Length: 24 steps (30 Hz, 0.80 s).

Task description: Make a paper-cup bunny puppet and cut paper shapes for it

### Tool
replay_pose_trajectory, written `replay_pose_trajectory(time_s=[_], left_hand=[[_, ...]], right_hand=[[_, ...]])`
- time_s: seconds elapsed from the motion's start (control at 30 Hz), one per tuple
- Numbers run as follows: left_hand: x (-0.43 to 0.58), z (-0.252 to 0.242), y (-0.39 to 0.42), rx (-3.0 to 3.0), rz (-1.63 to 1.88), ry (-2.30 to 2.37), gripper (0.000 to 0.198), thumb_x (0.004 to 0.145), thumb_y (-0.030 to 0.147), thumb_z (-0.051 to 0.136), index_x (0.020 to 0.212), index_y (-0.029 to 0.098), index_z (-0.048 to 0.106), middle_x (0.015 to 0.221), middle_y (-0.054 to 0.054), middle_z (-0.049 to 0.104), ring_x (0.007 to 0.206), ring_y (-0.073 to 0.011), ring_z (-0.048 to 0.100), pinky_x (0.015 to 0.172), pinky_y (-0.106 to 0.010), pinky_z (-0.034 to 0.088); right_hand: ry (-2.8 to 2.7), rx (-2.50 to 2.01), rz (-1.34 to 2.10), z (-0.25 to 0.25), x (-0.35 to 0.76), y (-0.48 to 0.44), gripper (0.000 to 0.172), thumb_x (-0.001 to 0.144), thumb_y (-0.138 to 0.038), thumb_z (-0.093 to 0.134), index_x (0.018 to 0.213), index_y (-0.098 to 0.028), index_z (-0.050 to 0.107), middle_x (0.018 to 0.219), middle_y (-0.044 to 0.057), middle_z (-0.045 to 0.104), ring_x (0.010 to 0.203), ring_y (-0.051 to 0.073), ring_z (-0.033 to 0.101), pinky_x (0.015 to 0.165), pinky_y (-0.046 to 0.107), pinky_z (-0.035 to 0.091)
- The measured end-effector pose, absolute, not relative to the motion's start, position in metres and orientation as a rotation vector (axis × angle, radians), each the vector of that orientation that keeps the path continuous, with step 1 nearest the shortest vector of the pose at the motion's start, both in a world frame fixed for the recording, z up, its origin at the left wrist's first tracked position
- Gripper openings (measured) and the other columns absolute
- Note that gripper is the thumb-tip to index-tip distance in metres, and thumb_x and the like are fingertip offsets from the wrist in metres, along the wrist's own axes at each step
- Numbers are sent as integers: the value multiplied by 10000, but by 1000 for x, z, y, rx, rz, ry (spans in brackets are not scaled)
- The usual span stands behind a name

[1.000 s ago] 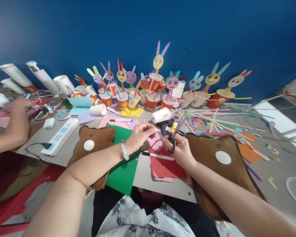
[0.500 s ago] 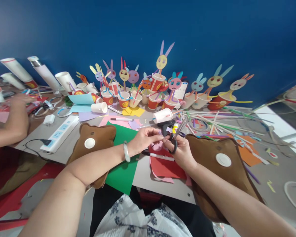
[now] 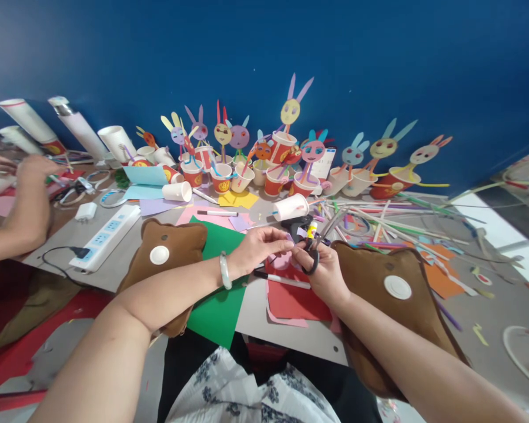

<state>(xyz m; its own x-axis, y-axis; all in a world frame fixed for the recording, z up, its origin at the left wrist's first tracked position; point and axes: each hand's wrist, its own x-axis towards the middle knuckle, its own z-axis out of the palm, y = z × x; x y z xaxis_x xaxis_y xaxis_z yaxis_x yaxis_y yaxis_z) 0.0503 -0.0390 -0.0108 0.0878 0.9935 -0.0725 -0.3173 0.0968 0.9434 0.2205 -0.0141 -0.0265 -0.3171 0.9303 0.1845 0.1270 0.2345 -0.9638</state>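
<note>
Scissors [image 3: 316,247] with black loop handles sit in the right hand [image 3: 324,273], fingers closed through them. The left hand [image 3: 258,247] pinches a small pink paper [image 3: 286,258] above the tabletop [image 3: 255,308], both wrists bent inward.

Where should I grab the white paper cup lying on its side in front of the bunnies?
Probably around its middle, coming from above. The white paper cup lies tipped over on the table, mouth toward the left, so its round wall faces up and gives fingers two opposite sides. The black tool lies close in front, so reaching low from the near side looks awkward.
</note>
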Motion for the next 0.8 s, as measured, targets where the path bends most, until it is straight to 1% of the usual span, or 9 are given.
replay_pose_trajectory(time_s=[0.2,0.27,0.37,0.5,0.6,0.7,0.8], left_hand=[[51,-11,-41,947,1203,934,325,675,364,816,791,112,646,624,2,634,538,-89,558,533,-225,390],[51,-10,-41,955,1204,931,311,697,369,799,780,115,640,617,4,631,539,-87,556,550,-229,405],[51,-8,-41,942,1256,957,292,686,346,802,747,115,633,631,9,627,564,-79,557,593,-231,434],[48,-6,-39,921,1319,960,266,685,332,792,729,119,639,636,8,625,587,-75,559,601,-223,433],[46,-5,-36,883,1367,964,266,688,337,788,724,119,638,622,9,616,590,-74,556,615,-223,438],[46,-7,-34,816,1353,964,298,687,358,793,755,113,638,647,0,623,613,-83,577,636,-233,451],[49,-10,-36,858,1271,947,325,676,354,810,822,107,657,671,-4,637,601,-84,571,605,-229,433]], right_hand=[[-1643,-965,1239,-29,220,-14,292,795,-444,718,692,-186,631,550,-17,556,476,107,446,468,250,372],[-1643,-971,1242,-29,220,-14,294,786,-452,725,698,-188,629,554,-17,558,477,109,451,469,251,376],[-1665,-977,1242,-27,220,-14,300,790,-460,718,697,-190,627,559,-13,557,479,112,453,472,253,383],[-1707,-971,1197,-27,221,-12,282,773,-442,736,687,-192,637,576,-4,565,524,122,468,498,255,400],[-1694,-991,1175,-30,222,-11,275,796,-441,710,705,-191,641,581,-4,566,526,122,471,502,257,406],[-1673,-1007,1170,-34,223,-10,283,820,-441,685,703,-188,636,583,-4,568,520,120,472,501,255,405],[-1656,-992,1188,-35,223,-10,277,828,-438,682,713,-190,638,584,-7,569,515,115,464,495,251,395]])
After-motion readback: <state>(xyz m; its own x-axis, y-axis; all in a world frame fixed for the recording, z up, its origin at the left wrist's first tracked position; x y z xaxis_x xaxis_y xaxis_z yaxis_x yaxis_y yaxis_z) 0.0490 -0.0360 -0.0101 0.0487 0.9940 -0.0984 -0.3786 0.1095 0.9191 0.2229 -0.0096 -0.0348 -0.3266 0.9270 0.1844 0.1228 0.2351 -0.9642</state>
